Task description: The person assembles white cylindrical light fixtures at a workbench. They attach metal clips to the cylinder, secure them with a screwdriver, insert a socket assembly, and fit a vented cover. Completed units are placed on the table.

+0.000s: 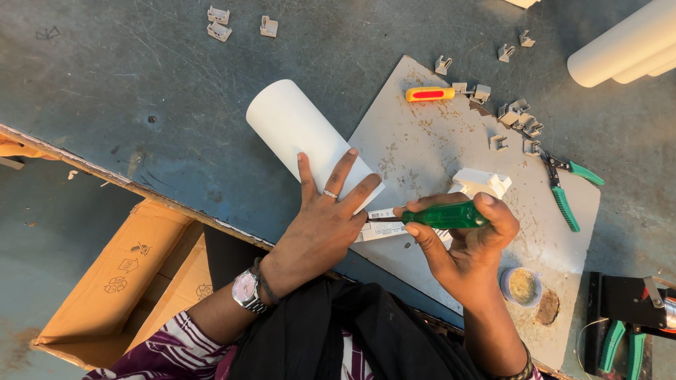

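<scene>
I count two screwdrivers: a green-handled one (445, 215) gripped in the right hand's fingers (493, 211), and a yellow and red one (429, 93) lying well above them. Two pairs of green-handled pliers: one (565, 186) just right of those fingers, the other (623, 345) far below and to the right. One white tube (310, 141) under the left hand's fingers (331, 186), and two more white tubes (623, 49) far up to the right. One small round tub (521, 285) lies just below the right hand. One cardboard box (123, 281) sits down left of the left hand. The small grey clips (517, 116) number roughly thirteen; some overlap, so I cannot be exact.
</scene>
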Demonstrator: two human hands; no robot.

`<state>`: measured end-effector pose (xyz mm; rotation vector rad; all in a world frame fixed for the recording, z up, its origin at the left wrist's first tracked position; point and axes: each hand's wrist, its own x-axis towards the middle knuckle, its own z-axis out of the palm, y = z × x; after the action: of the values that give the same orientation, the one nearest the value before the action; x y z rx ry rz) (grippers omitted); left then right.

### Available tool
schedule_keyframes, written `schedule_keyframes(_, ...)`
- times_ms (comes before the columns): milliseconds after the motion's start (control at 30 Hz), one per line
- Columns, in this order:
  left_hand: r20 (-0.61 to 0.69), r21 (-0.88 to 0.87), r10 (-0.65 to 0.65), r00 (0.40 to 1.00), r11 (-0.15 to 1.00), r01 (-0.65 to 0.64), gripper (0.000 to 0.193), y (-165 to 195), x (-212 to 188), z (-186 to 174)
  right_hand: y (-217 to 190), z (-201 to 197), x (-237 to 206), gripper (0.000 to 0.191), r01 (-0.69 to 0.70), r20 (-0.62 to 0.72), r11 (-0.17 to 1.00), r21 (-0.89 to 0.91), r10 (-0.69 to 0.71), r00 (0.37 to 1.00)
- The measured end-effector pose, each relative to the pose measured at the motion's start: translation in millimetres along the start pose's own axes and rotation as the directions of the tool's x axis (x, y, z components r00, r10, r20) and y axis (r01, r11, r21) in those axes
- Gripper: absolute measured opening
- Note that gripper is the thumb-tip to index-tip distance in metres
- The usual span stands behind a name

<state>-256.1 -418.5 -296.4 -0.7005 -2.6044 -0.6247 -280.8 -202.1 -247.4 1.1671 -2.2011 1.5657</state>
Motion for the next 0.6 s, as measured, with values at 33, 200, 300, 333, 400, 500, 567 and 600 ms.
schedule_keyframes(33,-0.002,-0.006,0.0,1.0,1.0,0.0,0.017,-0.6,0.7,-0.3,0.2,1.1,1.3,0.086,-0.004,-0.005,1.0,-0.003,0.004,1.0)
schedule_keyframes(200,0.025,0.024,-0.003,1.0,1.0,0.003,0.012,-5.1,4.3,-3.9,1.0,11.0,5.8,0.081,-0.012,-0.052,0.996,-0.093,0.007,0.999)
schedule_keyframes(300,0.01,0.022,0.01,1.0,1.0,-0.01,0.008,-6.9,6.4,-6.6,1.1,16.0,7.0,0.078,-0.019,-0.061,0.994,-0.112,0.012,0.998)
schedule_keyframes(333,-0.009,0.019,0.016,1.0,1.0,-0.016,0.009,-7.6,7.3,-7.1,1.5,16.9,7.4,0.076,-0.019,-0.06,0.993,-0.114,0.012,0.998)
schedule_keyframes(400,0.02,0.037,0.019,1.0,0.999,-0.02,0.01,-8.6,9.0,-7.5,2.4,17.5,8.1,0.076,-0.007,-0.056,0.993,-0.116,0.0,0.998)
schedule_keyframes(500,0.033,0.077,0.039,0.999,0.996,-0.042,0.012,-9.9,11.3,-6.3,4.9,16.4,9.9,0.076,-0.006,-0.057,0.994,-0.11,-0.001,0.998)
schedule_keyframes(567,0.035,0.094,0.05,0.998,0.994,-0.053,0.013,-9.9,13.0,-4.2,6.5,14.8,11.1,0.076,-0.015,-0.064,0.995,-0.098,0.009,0.998)
schedule_keyframes(600,0.038,0.097,0.05,0.998,0.994,-0.054,0.014,-9.8,13.7,-3.4,7.1,14.3,11.7,0.076,-0.021,-0.069,0.996,-0.088,0.015,0.997)
